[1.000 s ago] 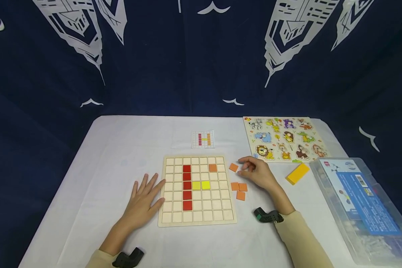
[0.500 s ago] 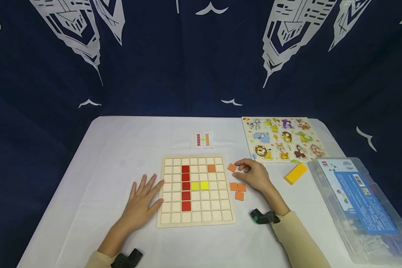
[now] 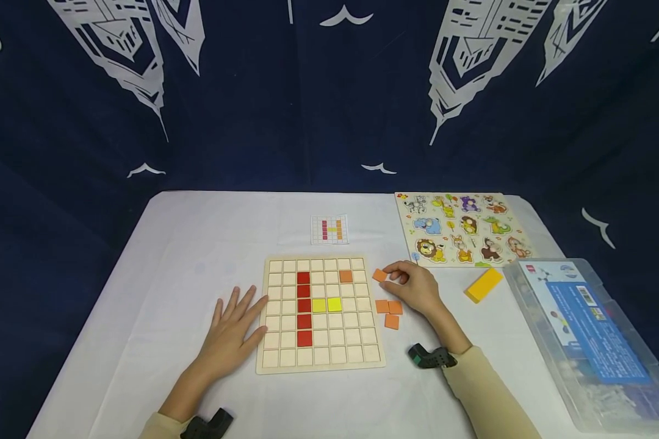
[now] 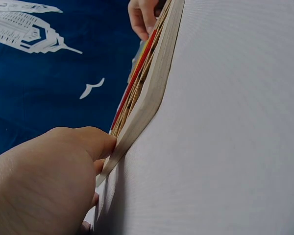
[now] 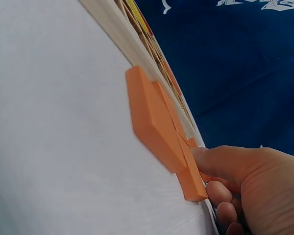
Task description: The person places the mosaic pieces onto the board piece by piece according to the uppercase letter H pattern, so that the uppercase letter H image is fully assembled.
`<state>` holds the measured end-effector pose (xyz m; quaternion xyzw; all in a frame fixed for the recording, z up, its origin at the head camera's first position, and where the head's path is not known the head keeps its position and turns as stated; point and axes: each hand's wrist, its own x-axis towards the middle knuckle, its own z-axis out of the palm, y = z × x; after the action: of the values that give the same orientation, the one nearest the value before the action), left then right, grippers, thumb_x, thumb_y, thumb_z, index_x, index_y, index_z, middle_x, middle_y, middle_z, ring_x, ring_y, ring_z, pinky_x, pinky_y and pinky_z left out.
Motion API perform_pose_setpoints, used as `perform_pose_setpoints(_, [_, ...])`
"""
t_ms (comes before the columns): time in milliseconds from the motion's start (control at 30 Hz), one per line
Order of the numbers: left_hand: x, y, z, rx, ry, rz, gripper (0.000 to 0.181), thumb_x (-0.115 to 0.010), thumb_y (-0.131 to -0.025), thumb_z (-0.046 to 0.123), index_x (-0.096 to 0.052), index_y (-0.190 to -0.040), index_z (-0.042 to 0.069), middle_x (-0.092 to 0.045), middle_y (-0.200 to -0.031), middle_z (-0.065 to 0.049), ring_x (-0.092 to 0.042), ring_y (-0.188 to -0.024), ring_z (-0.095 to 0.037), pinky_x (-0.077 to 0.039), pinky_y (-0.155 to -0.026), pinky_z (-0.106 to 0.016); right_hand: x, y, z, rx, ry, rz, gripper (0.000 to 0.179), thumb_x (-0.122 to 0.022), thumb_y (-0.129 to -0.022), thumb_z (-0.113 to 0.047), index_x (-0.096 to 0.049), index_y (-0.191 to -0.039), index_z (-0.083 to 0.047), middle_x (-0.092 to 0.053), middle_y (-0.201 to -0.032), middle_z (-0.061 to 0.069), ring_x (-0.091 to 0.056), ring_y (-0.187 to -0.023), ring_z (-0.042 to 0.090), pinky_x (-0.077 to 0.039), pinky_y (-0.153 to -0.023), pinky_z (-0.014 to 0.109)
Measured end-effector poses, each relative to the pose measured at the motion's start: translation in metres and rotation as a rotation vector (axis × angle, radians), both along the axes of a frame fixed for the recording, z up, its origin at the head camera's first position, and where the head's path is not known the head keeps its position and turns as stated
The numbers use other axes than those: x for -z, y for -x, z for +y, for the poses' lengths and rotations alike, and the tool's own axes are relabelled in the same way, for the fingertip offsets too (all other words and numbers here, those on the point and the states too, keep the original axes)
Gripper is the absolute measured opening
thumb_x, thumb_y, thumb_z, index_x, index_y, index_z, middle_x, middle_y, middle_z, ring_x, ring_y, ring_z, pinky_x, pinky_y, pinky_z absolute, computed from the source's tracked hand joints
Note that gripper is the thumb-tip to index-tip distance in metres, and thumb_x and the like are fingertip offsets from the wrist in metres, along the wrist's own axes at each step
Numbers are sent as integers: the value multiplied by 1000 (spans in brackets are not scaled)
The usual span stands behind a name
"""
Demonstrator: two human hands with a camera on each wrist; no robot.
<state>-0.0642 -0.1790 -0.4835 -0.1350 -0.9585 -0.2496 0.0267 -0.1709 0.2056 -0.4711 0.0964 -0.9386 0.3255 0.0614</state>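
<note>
A wooden grid board (image 3: 321,370) lies on the table, with a column of red tiles (image 3: 304,305), two yellow tiles (image 3: 326,305) and one orange tile (image 3: 345,277) set in its cells. My left hand (image 3: 227,335) rests flat with fingers spread, its thumb and index fingertip touching the board's left edge. To the right of the board, my right hand (image 3: 417,286) pinches a loose orange square tile (image 3: 379,275) at its edges between thumb and index finger. Below that hand, three more orange tiles (image 5: 154,120) lie close together beside the board.
Behind the board lies a small pattern card (image 3: 329,229). An animal picture puzzle (image 3: 464,230) is at the back right, with a yellow block (image 3: 484,285) in front of it. A clear plastic case (image 3: 587,341) with a blue label takes up the right edge.
My right hand has moved slightly left, and its thumb and index finger have closed in on the loose orange tile. The left hand stays at the board's edge.
</note>
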Motion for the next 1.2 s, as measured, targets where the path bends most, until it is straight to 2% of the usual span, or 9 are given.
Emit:
perform_pose_setpoints(333, [0,-1,1,0,-9,-14,57,-58,-96,33,-43,-149,17,-26,-160,-14,-10,-150,-42,0,-116,-64,-8,2,8,-49,147,-100,19,-78,-80,-7,-71,-97,-3,-66,-79,6,-49,-64,14,-39,-57,22])
perform_pose_setpoints(500, [0,-2,2,-5,-5,-16,57,-58,-96,32,-43,-149,16,-26,-160,-14,-10,-150,-42,0,-116,-65,-17,2,8,-64,172,-127,19,-77,-79,-4,-71,-97,-2,-66,-80,7,-49,-64,13,-40,-56,21])
perform_pose_setpoints(833, [1,-1,1,-4,-5,-14,56,-57,-97,33,-43,-149,16,-26,-161,-15,-10,-150,-42,0,-116,-65,-36,-2,-20,-229,183,-131,21,-77,-81,-6,-72,-101,-5,-65,-81,1,-52,-68,12,-43,-59,21])
perform_pose_setpoints(1067, [0,-1,0,3,-4,4,56,-58,-96,31,-45,-148,16,-28,-160,-16,-11,-149,-44,0,-115,-65,-30,-3,-41,-350,134,-139,22,-79,-79,-7,-72,-100,-5,-64,-80,-1,-50,-67,10,-43,-61,22])
perform_pose_setpoints(1200, [0,-1,0,3,-2,6,56,-58,-96,31,-45,-148,16,-28,-159,-16,-11,-149,-44,0,-115,-65,-24,-1,-48,-390,126,-102,23,-80,-76,-4,-72,-97,-2,-63,-77,-1,-49,-65,9,-42,-59,21])
